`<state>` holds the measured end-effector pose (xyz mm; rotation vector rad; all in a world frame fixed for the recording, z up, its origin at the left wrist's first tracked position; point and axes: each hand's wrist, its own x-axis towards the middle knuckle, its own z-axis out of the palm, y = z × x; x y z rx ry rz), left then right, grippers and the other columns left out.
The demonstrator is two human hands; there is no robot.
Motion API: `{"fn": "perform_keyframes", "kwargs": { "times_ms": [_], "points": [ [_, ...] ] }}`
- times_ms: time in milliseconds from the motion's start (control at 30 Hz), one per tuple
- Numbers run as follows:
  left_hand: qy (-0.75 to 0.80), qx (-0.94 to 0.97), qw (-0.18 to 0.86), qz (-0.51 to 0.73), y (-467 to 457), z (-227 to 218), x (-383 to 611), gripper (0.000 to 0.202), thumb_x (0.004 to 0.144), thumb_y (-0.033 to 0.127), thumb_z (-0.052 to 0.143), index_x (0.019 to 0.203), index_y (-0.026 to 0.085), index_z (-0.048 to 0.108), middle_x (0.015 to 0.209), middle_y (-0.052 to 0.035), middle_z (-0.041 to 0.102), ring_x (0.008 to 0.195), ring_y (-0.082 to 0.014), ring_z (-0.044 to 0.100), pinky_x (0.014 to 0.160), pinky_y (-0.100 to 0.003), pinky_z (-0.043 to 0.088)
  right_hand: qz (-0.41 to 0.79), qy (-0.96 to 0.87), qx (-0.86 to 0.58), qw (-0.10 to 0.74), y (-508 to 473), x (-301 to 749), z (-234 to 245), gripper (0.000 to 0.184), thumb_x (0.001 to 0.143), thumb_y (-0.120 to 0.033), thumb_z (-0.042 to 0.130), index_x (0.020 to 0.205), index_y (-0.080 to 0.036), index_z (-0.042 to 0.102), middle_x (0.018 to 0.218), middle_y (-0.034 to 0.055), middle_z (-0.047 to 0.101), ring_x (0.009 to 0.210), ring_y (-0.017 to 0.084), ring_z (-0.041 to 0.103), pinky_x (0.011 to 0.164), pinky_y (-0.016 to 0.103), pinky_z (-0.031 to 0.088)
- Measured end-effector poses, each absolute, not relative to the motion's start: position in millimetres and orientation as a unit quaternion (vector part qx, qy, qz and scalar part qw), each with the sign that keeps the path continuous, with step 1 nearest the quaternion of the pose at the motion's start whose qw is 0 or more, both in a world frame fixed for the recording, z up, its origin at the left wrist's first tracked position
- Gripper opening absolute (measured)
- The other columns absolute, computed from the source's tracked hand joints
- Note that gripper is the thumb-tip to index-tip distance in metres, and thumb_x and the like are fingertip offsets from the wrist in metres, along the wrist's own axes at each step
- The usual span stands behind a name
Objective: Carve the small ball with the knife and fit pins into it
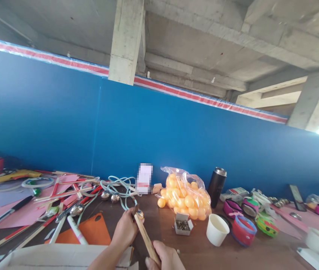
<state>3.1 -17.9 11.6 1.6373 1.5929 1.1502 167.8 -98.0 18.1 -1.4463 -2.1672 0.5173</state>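
A pale wooden stick [147, 238] slants over the brown table toward the front. My right hand [166, 257] is closed around its near end. At its far end my left hand [126, 227] is closed, fingers curled inward against the wood. A shiny metal ball [140, 214] shows just beside those fingers, partly behind the stick; whether the left hand also grips it I cannot tell. Two more silver balls [115, 198] lie beyond the left hand near pale blue tubing [122, 183]. Right of the hands stands an open small box [183, 227] of tiny metal pieces.
A clear bag of orange balls [187, 197] sits behind the box, near a black bottle [217, 185]. To the right are a white paper cup [217, 230] and a red-blue round pouch [243, 230]. An orange sheet [94, 229], cardboard [60, 257] and cluttered sticks lie left. A blue partition [153, 127] rises behind.
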Motion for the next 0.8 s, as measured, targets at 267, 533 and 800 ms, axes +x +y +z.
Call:
{"fn": "perform_keyframes", "kwargs": {
  "times_ms": [267, 533, 800],
  "points": [
    [0.598, 0.614, 0.289, 0.425, -19.0, 12.4, 2.5, 0.026, 0.07, 0.031, 0.055, 0.092, 0.017, 0.06, 0.088, -0.0068, 0.067, 0.081, -0.019, 0.062, 0.068, -0.023, 0.04, 0.183, -0.794, -0.531, 0.233, -97.8, 167.0, 20.4, 0.014, 0.075, -0.031, 0.048, 0.079, -0.019, 0.052, 0.065, 0.0015, 0.062, 0.058, 0.015, 0.055, 0.048, 0.02, 0.03],
    [0.613, 0.634, 0.263, 0.391, -21.3, 17.4, 2.9, 0.026, 0.071, 0.029, 0.057, 0.093, 0.016, 0.059, 0.089, -0.0075, 0.067, 0.081, -0.0183, 0.062, 0.068, -0.023, 0.041, 0.173, -0.777, -0.566, 0.215, -113.0, 163.3, 38.4, 0.003, 0.072, -0.018, 0.048, 0.073, -0.02, 0.046, 0.064, -0.0008, 0.06, 0.058, 0.012, 0.054, 0.051, 0.019, 0.029],
    [0.614, 0.664, 0.234, 0.357, -27.6, 22.5, 5.9, 0.027, 0.074, 0.029, 0.054, 0.099, 0.02, 0.058, 0.101, -0.0081, 0.061, 0.089, -0.0198, 0.059, 0.076, -0.025, 0.039, 0.181, -0.767, -0.58, 0.207, -124.1, 167.1, 44.6, 0.008, 0.078, -0.027, 0.049, 0.071, -0.022, 0.046, 0.066, -0.0016, 0.061, 0.057, 0.012, 0.054, 0.05, 0.02, 0.025]
  ]
}}
